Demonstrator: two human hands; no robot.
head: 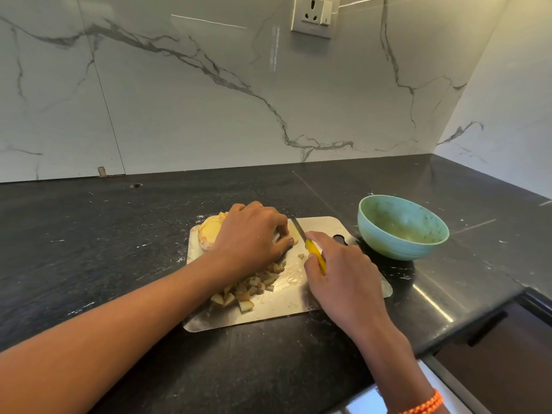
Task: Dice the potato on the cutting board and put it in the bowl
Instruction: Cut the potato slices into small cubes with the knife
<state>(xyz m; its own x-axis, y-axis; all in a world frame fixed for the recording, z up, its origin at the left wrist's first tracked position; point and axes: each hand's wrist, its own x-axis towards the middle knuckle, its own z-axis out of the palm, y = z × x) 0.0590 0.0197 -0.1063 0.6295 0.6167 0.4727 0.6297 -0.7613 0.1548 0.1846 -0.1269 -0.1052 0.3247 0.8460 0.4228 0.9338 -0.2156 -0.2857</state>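
A steel cutting board (298, 306) lies on the black counter. My left hand (254, 234) holds down a pale potato slice (294, 234) at the board's far side, fingers curled over it. My right hand (340, 273) grips a yellow-handled knife (313, 252), whose blade (298, 228) rests against the slice by my left fingertips. More potato slices (209, 231) are stacked at the board's far left corner, partly hidden by my left hand. A heap of diced potato (254, 286) lies mid-board under my left wrist. The teal bowl (403, 228) stands right of the board.
The black counter (89, 249) runs to a marble backsplash behind and a side wall at right. Its front edge drops off at lower right above a dark drawer (501, 339). A wall socket (313, 14) sits high on the backsplash.
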